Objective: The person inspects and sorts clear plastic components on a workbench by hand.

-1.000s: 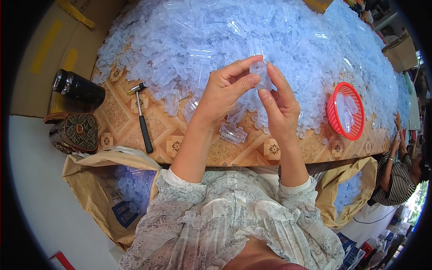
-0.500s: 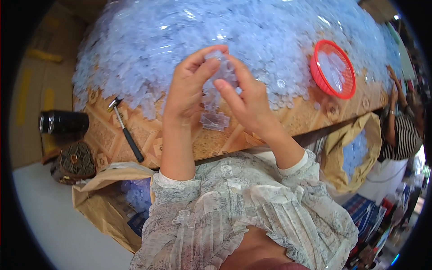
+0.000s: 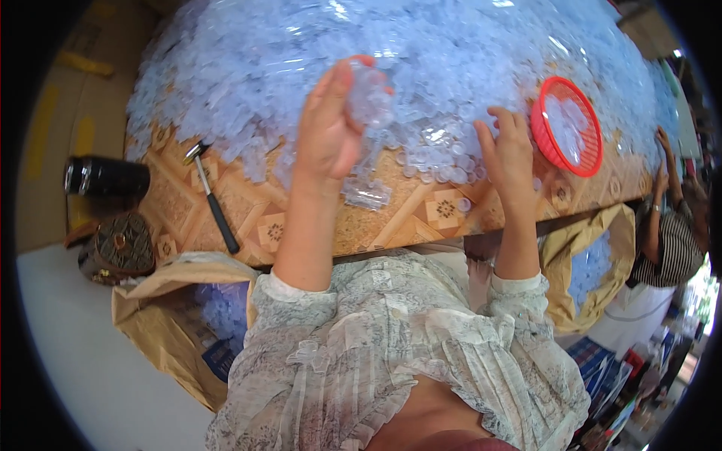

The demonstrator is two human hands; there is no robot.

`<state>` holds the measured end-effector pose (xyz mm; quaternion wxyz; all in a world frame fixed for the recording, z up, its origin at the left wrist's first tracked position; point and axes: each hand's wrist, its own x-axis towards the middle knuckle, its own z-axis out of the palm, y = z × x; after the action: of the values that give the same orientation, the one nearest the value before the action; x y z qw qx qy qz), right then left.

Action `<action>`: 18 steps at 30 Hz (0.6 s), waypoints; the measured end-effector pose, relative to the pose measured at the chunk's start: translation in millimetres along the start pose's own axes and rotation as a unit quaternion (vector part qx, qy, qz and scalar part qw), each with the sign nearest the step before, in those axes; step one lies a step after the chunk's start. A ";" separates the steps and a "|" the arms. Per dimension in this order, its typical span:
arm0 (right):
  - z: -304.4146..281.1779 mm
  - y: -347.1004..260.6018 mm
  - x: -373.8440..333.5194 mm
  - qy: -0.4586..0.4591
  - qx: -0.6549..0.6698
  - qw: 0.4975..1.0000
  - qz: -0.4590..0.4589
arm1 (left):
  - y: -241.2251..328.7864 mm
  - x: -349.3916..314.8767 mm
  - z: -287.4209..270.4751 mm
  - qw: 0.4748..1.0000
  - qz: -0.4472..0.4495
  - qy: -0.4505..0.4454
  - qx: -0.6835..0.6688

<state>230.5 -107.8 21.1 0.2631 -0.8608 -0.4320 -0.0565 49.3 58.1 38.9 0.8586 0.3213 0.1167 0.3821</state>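
she looks mid-sorting: the left hand (image 3: 327, 131) is raised over the tabletop (image 3: 421, 218), fingers curled around a clear plastic piece (image 3: 370, 98). the right hand (image 3: 511, 154) lies spread and empty on the heap of clear pieces (image 3: 421, 52) beside the red basket (image 3: 565, 126); picking another piece probably needs a fine pinch.

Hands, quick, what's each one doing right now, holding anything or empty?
Left hand: closed on a clear plastic piece, lifted above the pile.
Right hand: open, fingers spread on the heap of clear plastic pieces, nothing gripped.
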 end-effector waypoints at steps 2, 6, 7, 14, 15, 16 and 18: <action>7.2 2.6 1.1 0.004 -0.009 1.000 -0.024 | -7.1 -0.3 1.1 0.999 -0.033 0.004 -0.002; 10.3 4.4 7.5 0.033 0.019 0.998 -0.046 | -6.1 -1.2 3.3 0.999 -0.040 0.026 0.007; 8.6 1.1 9.3 0.052 0.064 0.996 -0.036 | -6.2 -1.1 1.5 0.999 -0.037 0.028 0.008; 2.1 -88.2 18.2 0.026 0.516 0.856 0.016 | -22.0 -5.2 10.8 0.987 0.034 0.040 0.154; 5.9 -96.6 20.7 0.026 0.489 0.872 -0.013 | -23.5 -5.6 11.3 0.975 0.068 0.049 0.204; 10.0 -102.1 22.4 0.030 0.476 0.878 -0.041 | -24.7 -4.6 11.3 0.975 0.069 0.047 0.204; 15.9 -106.6 22.0 0.030 0.463 0.883 -0.073 | -25.2 -3.1 8.9 0.958 0.155 0.036 0.238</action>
<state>159.6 -32.1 57.7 0.6398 -0.6047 -0.4625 0.1054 65.8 39.1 29.5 0.6827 0.5170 0.1838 0.4825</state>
